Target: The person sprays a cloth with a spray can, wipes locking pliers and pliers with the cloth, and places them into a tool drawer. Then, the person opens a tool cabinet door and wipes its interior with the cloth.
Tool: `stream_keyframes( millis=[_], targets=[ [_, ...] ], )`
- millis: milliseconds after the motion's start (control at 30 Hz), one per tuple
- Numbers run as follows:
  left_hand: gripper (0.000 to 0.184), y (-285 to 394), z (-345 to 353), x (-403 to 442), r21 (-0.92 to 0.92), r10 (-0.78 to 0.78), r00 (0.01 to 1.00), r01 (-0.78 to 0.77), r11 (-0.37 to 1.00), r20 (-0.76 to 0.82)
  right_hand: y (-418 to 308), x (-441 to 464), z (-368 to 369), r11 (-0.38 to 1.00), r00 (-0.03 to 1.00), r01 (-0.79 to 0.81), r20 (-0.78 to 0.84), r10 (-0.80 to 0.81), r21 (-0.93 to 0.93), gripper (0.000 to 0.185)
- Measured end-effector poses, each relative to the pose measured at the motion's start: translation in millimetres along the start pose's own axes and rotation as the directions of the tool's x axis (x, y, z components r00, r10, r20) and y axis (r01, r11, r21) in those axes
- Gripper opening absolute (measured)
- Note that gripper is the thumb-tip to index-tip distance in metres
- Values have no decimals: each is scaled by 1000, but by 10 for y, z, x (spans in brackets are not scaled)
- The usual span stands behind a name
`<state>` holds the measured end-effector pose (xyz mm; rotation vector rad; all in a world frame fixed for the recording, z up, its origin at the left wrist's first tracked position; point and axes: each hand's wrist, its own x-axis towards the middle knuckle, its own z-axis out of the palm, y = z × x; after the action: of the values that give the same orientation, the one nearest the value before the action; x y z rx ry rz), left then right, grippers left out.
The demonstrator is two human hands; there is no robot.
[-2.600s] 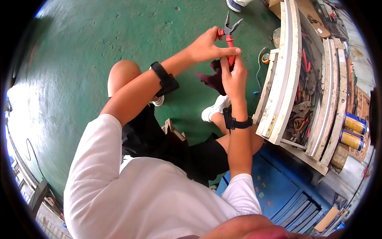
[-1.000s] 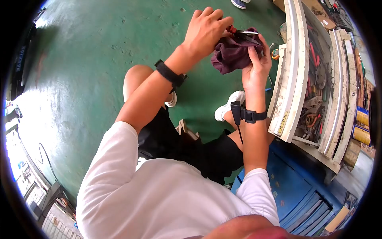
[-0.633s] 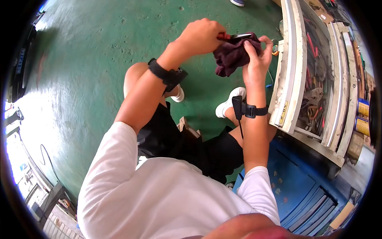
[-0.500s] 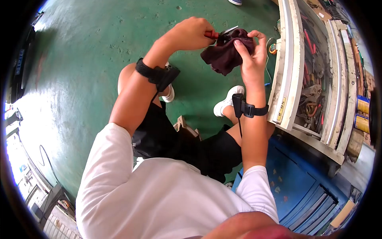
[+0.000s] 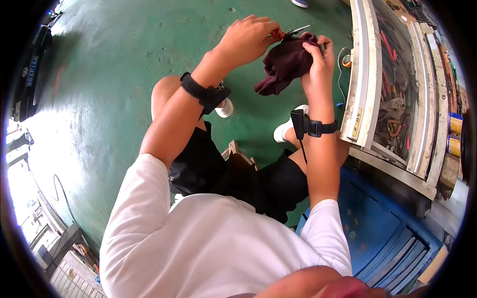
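My left hand (image 5: pixel 248 42) is closed round the red handles of the pliers (image 5: pixel 300 30), whose metal jaws point to the upper right, partly behind the cloth. A dark maroon cloth (image 5: pixel 285 64) hangs in folds below the pliers. Its upper right part is pinched between the thumb and fingers of my right hand (image 5: pixel 320 62). The cloth touches the pliers near their jaws. Part of the handles is hidden by my left fingers.
At the right stands a pale, worn drawer unit (image 5: pixel 365 74) with an open drawer of tools (image 5: pixel 392 114). A blue cabinet (image 5: pixel 367 213) is below it. Two cans (image 5: pixel 454 134) sit at the far right. Another person's shoe (image 5: pixel 300 3) shows at the top edge, on the green floor (image 5: pixel 124 49).
Earlier both hands were at the bare pliers with the jaws spread; then the cloth came up around the jaws. Since the last earlier frame, my left hand has shifted slightly right and up with the pliers.
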<state>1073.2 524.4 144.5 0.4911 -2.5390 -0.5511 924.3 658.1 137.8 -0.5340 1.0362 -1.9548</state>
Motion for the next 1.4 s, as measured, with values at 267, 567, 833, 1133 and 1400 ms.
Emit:
stream_keyframes(
  millis=[267, 567, 833, 1133, 1400],
  targets=[
    [18, -84, 451, 21, 38, 149, 983, -146, 989, -108, 12, 6, -109, 960, 970, 199, 181, -164, -198, 27],
    [20, -72, 376, 17, -76, 25, 1000, -24, 997, 13, 43, 22, -137, 979, 983, 110, 163, -81, -174, 27],
    [23, -217, 319, 62, 42, 217, 972, -214, 976, -87, 100, 80, 32, 998, 998, 68, 17, -68, 14, 31],
    [23, -305, 213, -143, -463, 66, 984, 17, 886, 163, 121, 128, 7, 988, 989, 33, 146, -11, -153, 34],
    [34, -307, -23, -151, -551, 142, 983, -54, 833, 118, 27, 77, 73, 991, 987, 73, 154, -55, -115, 31]
  ],
)
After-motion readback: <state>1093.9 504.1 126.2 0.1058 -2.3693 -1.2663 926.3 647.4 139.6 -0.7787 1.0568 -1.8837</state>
